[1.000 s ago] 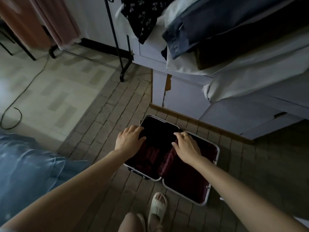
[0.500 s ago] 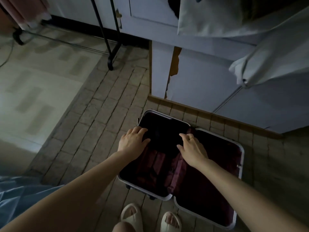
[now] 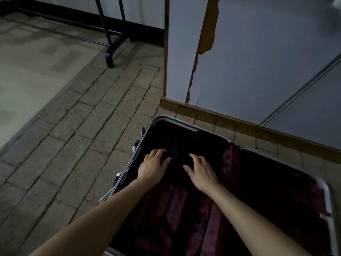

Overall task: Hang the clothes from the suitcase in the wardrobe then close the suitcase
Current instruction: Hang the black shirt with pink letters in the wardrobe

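An open suitcase (image 3: 191, 128) with a silver rim and dark red lining lies flat on the brick floor. A dark garment (image 3: 177, 145) fills the far part of its left half; its shape is hard to make out in the dim light. My left hand (image 3: 153, 166) lies on the garment near the left rim, fingers spread. My right hand (image 3: 200, 170) lies on it a little to the right, fingers spread too. Neither hand visibly grips the cloth. The suitcase's right half (image 3: 276, 196) shows only lining.
The grey wardrobe panel (image 3: 258, 61) with peeling edge trim stands just behind the suitcase. A black clothes-rack foot (image 3: 110, 52) stands on the floor at the back left. Brick flooring (image 3: 83, 145) lies to the left, with a paler floor (image 3: 27, 80) beyond it.
The view has dropped lower and closer to the suitcase; the hanging clothes left the frame. Both hands slid deeper into the left half, and the right hand crossed from the middle hinge onto the dark garment.
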